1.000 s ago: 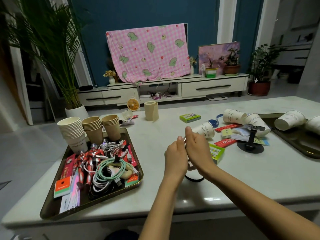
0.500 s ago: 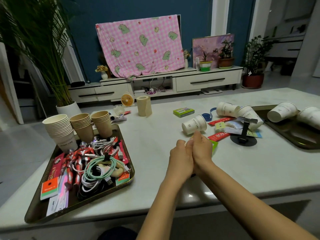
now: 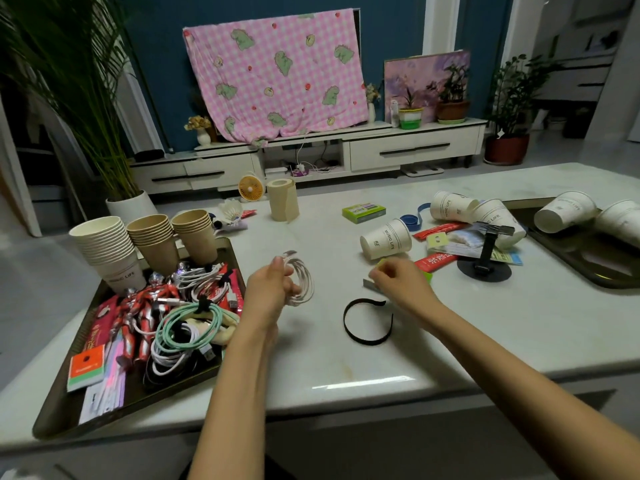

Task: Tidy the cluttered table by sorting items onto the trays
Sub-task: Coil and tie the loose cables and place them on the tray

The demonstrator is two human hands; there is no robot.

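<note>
**A:** Where is the white cable (image 3: 303,280)?

**B:** It is wound in a ring, up off the table (image 3: 346,368), just right of the left tray (image 3: 57,414). The left hand (image 3: 272,289) holds it, with fingers curled round one side.

**A:** And the right hand (image 3: 398,284)?

**B:** It is low over the table, by a small green box (image 3: 381,263). Its fingers are bent (maybe on a little grey bit, I cannot tell).

**A:** What lies between the hands?

**B:** A black strap (image 3: 346,322), bent in a loop, lying on the table.

**A:** What is in the left tray?

**B:** More cables (image 3: 187,320) and toy figures (image 3: 145,299). Stacks of cups (image 3: 104,251) stand at its far end. A paper cup (image 3: 386,240) lies on its side behind the right hand. Two more cups (image 3: 562,211) lie in the right tray (image 3: 588,268).
</note>
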